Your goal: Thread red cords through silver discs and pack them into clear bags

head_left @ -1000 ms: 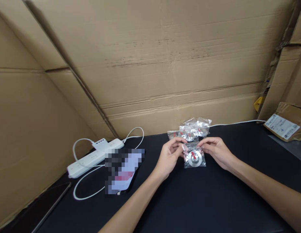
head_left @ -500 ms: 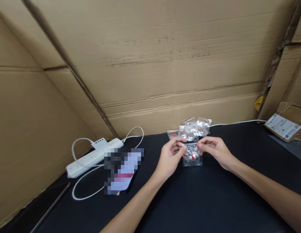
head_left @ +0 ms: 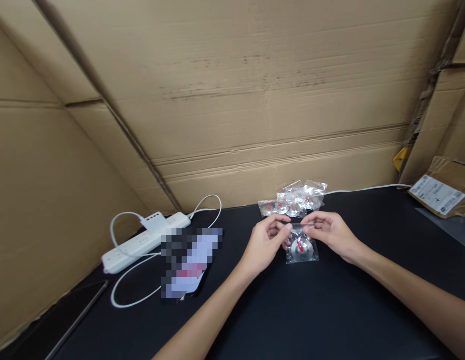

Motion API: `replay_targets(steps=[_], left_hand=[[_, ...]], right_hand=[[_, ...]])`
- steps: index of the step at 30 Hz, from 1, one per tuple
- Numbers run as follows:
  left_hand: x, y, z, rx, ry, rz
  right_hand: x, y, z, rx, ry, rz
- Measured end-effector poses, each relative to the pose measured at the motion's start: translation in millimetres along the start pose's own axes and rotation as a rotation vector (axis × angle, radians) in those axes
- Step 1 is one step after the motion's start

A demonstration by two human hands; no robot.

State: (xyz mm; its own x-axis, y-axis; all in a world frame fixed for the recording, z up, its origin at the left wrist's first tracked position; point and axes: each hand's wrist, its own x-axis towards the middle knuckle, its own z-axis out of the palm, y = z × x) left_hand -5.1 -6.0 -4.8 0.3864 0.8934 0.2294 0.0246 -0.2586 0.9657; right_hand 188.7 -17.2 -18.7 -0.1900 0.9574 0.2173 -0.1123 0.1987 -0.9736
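A small clear plastic bag (head_left: 303, 256) hangs between my hands, with a round silvery disc (head_left: 297, 250) and a red piece (head_left: 300, 245) inside. My left hand (head_left: 268, 239) pinches its upper left edge between thumb and fingers. At the upper right edge, my right hand (head_left: 326, 231) pinches it the same way. Just beyond my fingertips lies a group of several similar clear bags (head_left: 303, 195), also holding silvery round pieces with red bits.
On the left a white power strip (head_left: 138, 245) with a looping white cable lies beside a pixelated phone-like object (head_left: 195, 267). A dark flat panel (head_left: 71, 310) is at the near left. A brown labelled package (head_left: 442, 192) sits at the far right. Cardboard walls (head_left: 273, 110) enclose the black table (head_left: 311, 315).
The held bag has come slightly nearer and to the right, and its disc shows more fully. My right hand has closed in on the bag's upper right edge.
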Motion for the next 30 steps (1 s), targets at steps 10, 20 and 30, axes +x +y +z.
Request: replay_targets(steps=[10, 20, 30], left_hand=[[-1, -3, -0.8, 0.112, -0.136, -0.01], [-6, 1, -3.8, 0.35, -0.239, -0.017], [3, 2, -24.0, 0.465, -0.343, -0.08]], right_hand=[[-1, 0, 0, -0.065, -0.056, 0.0], [-1, -1, -5, -0.112, -0.163, 0.103], [1, -1, -17, -0.085, -0.196, 0.204]])
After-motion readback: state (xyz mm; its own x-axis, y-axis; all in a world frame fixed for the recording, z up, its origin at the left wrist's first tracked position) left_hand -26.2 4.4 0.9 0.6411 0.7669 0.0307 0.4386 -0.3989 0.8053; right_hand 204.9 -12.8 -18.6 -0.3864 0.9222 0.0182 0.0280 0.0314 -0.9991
